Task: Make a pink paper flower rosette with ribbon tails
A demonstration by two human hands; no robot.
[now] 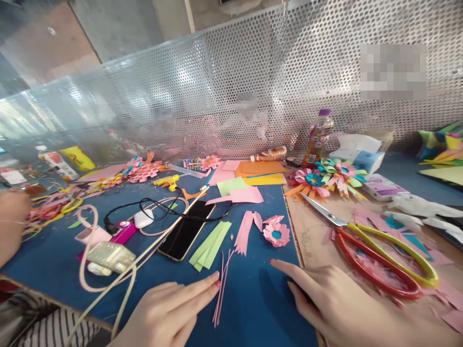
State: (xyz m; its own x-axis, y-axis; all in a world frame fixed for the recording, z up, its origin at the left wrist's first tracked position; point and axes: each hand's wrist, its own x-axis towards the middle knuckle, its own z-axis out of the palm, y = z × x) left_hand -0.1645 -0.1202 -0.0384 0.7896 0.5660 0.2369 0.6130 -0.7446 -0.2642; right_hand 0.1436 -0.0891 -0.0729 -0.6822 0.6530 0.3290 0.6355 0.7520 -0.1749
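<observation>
My left hand [170, 308] lies with its fingers stretched out, the fingertips beside several thin pink paper strips [222, 294]. My right hand [336, 296] is open, index finger pointing out over the blue table [267, 294], with nothing held. Just beyond its fingertip lies a pink paper flower [276, 232] with a blue centre. Left of the flower are pink paper strips [246, 233] and a fan of light green strips [210, 246]. Large scissors [376, 260] with one red and one yellow handle lie partly open on the right, blades pointing away.
A phone [186, 231], cables [96, 231], a power strip [112, 255] and a yellow glue gun [167, 182] occupy the left. Coloured sheets [260, 167], finished flowers [342, 174] and a drink bottle [318, 137] stand farther back, before a perforated metal screen [238, 62]. Another person's arm [12, 226] reaches in.
</observation>
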